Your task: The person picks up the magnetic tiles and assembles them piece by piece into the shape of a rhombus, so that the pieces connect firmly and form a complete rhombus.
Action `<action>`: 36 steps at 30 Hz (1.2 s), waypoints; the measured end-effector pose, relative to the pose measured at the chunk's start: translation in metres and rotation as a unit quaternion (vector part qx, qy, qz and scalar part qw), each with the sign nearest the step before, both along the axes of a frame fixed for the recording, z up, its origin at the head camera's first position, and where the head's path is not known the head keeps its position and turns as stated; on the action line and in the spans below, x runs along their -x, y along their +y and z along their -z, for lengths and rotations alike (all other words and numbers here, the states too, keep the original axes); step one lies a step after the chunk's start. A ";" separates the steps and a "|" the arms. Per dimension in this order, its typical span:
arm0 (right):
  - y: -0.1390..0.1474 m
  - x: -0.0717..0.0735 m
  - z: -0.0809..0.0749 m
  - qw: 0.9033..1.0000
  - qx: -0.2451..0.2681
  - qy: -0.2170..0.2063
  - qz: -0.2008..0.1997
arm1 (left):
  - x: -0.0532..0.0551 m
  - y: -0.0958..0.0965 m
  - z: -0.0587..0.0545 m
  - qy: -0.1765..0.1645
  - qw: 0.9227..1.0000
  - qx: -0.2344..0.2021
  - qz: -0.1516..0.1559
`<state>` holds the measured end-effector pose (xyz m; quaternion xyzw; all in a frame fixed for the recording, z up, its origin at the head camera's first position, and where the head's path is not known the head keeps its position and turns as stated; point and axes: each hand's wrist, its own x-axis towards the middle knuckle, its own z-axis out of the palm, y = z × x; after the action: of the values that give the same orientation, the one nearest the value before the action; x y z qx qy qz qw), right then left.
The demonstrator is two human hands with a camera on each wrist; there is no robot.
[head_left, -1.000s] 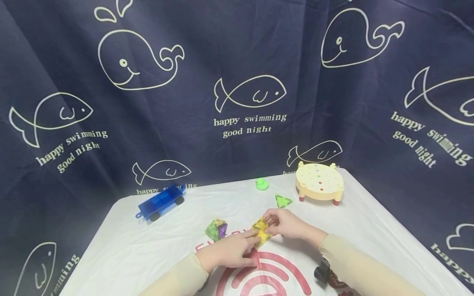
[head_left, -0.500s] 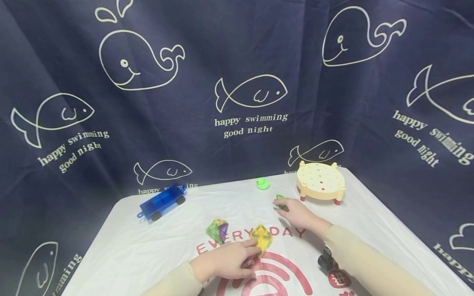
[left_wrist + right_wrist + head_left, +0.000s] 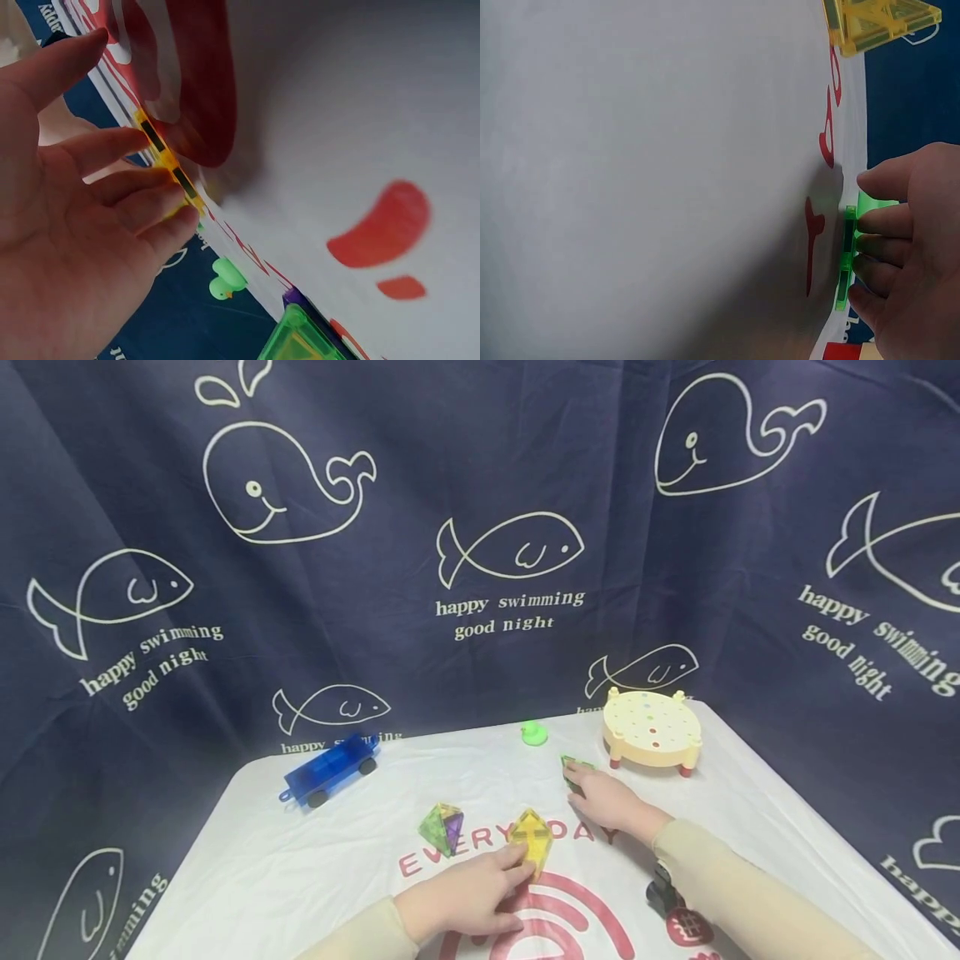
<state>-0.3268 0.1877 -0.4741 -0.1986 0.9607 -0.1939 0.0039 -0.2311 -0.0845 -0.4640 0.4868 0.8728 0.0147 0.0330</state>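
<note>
In the head view my left hand (image 3: 468,893) rests its fingertips on a yellow magnetic tile piece (image 3: 532,841) of translucent plastic. The left wrist view has the fingers stretched along the yellow edge (image 3: 171,163), the thumb held apart. My right hand (image 3: 609,797) lies with its fingertips on a green triangular magnetic tile (image 3: 567,767), flat on the cloth and partly hidden by them. Seen from the right wrist, the fingers touch the green tile (image 3: 846,256) and the thumb stands clear. Left of the yellow piece sits a green, purple and yellow tile pyramid (image 3: 441,829).
A blue wheeled cart (image 3: 332,771) stands at the back left. At the back are a green toy duck (image 3: 534,733) and a cream round stool-like toy (image 3: 651,724) with red-tipped legs. A printed white cloth (image 3: 337,835) covers the table; a dark curtain (image 3: 495,460) hangs behind.
My right hand has left the yellow tile piece and moved back and right onto the green triangular tile. My left hand stays at the yellow piece, which has turned slightly.
</note>
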 end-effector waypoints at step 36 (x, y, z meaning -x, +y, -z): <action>-0.001 -0.070 -0.003 0.998 0.034 -0.027 -0.039 | 0.011 0.022 0.003 0.011 0.992 0.004 -0.128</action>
<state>-0.2566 0.1869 -0.4709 -0.2302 0.9448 -0.2309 0.0304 -0.2419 -0.0627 -0.4666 0.3712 0.9282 0.0101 0.0231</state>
